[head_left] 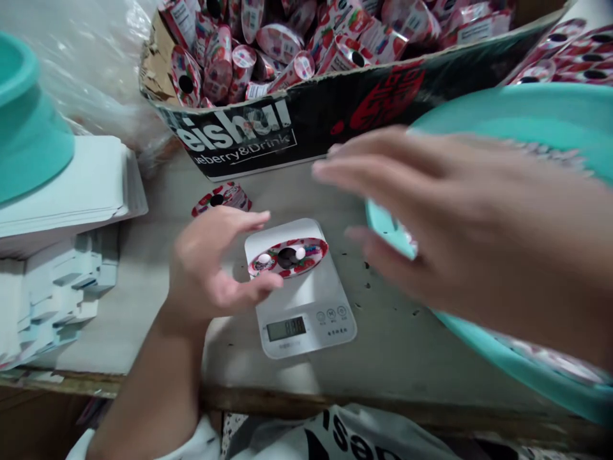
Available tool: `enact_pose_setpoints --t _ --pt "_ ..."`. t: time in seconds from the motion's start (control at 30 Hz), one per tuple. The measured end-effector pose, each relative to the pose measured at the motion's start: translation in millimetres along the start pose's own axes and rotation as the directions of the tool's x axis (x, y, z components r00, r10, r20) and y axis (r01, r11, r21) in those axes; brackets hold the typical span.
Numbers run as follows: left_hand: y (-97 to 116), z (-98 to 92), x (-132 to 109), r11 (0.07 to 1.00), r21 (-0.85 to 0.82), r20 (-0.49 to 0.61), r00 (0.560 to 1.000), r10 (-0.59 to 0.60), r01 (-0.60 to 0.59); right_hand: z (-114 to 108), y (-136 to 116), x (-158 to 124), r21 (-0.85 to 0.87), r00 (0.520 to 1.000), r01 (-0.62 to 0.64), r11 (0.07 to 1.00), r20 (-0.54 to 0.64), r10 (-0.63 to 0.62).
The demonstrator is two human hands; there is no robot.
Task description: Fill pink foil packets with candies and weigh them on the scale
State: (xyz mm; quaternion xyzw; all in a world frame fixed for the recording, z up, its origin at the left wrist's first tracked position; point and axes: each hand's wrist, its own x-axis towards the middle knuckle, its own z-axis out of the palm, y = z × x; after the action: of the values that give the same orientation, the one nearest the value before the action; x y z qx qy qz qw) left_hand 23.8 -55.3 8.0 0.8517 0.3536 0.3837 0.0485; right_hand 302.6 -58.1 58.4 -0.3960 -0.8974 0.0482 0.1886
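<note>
A white kitchen scale [306, 295] with a small display lies on the table. On its plate rests a strawberry-printed pack [317, 252] with a dark round hole in its middle. Two white round pieces, apparently candies, show on the pack. My left hand [205, 262] is open at the scale's left side, thumb and forefinger apart near the pack's left end. Blurred by motion, my right hand [440, 211] is raised over the near side of a teal tub, its fingers stretched out and holding nothing visible. Another printed pack [223, 197] lies behind my left hand.
A black cardboard box [316, 124] full of similar packs stands at the back. The teal tub [479, 108] with small pale pieces fills the right side. At left, a teal basin [33, 140] sits on stacked white cartons [71, 185], near clear plastic film [100, 64].
</note>
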Motion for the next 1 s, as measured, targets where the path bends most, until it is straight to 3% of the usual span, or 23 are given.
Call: enact_pose_setpoints --t 0.07,0.13,0.23,0.33,0.43,0.53,0.7,0.77,1.0 --pt "2 4.9 -1 0.999 -0.003 0.136 0.990 -0.035 0.036 13 -21 8 -0.053 0.993 0.105 0.993 0.062 -0.102" --pt "2 11.1 -4 0.991 -0.033 0.163 0.979 -0.122 0.129 27 -30 12 -0.067 0.979 0.169 0.983 0.126 -0.160" --pt "1 17.4 -8 0.953 -0.151 0.188 0.954 -0.234 0.263 41 -29 12 -0.076 0.969 0.189 0.979 0.177 -0.174" --pt "1 16.6 -10 0.913 -0.239 0.219 0.935 -0.280 0.329 42 -27 12 -0.069 0.974 0.145 0.987 0.188 -0.130" --pt "2 14.0 -9 0.865 -0.309 0.144 0.919 -0.368 0.395 37 -29 14 -0.060 0.974 0.089 0.994 0.212 -0.075" --pt "1 13.9 -7 0.820 -0.378 0.014 0.888 -0.459 0.430 34 -33 16 -0.053 0.966 0.145 0.988 0.225 -0.130" --pt "-1 12.9 -6 0.833 -0.353 -0.064 0.877 -0.476 0.426 31 -34 17 -0.031 0.951 0.172 0.985 0.265 -0.157" --pt "-1 11.2 -7 0.854 -0.298 -0.066 0.884 -0.464 0.426 28 -32 17 -0.005 0.963 0.141 0.990 0.231 -0.136" --pt "-3 6.6 -6 0.916 -0.141 -0.032 0.923 -0.383 0.375 13 -24 17 0.079 0.993 0.101 0.992 -0.066 -0.096"
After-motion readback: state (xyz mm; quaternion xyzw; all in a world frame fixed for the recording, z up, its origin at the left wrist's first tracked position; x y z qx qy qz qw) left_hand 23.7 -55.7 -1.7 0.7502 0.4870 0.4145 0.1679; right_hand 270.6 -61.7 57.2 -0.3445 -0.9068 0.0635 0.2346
